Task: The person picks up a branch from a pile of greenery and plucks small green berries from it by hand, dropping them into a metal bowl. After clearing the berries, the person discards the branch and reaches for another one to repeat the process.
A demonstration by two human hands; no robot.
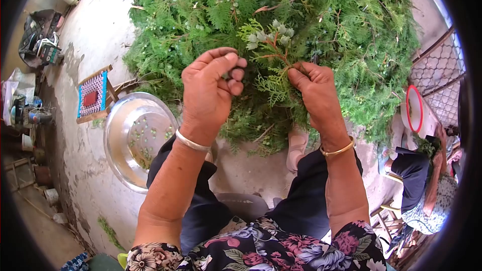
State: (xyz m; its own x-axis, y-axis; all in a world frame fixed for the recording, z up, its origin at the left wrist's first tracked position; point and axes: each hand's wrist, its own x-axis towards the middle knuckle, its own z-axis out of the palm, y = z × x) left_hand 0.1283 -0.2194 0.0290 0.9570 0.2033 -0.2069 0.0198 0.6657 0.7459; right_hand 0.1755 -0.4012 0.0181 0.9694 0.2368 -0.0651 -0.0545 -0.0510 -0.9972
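My right hand (317,90) pinches the stem of a green arborvitae sprig (273,45) between thumb and fingers. Pale blue-green cones (271,35) cluster at the sprig's tip, which points up and left. Just left of the sprig, and apart from it, my left hand (211,80) is closed with its fingers curled toward the thumb. Whatever may lie inside those fingers is hidden. A wide metal basin (116,156) stands on the floor to the left of my knees, with several small green cones (145,138) scattered over its bottom.
A large heap of cut green branches (201,20) covers the floor ahead. Beside the basin is a small stool with a woven seat (95,95). At the right sit another person (427,185) and a red-rimmed container (414,109), near a wire mesh (442,68). Clutter lines the left wall.
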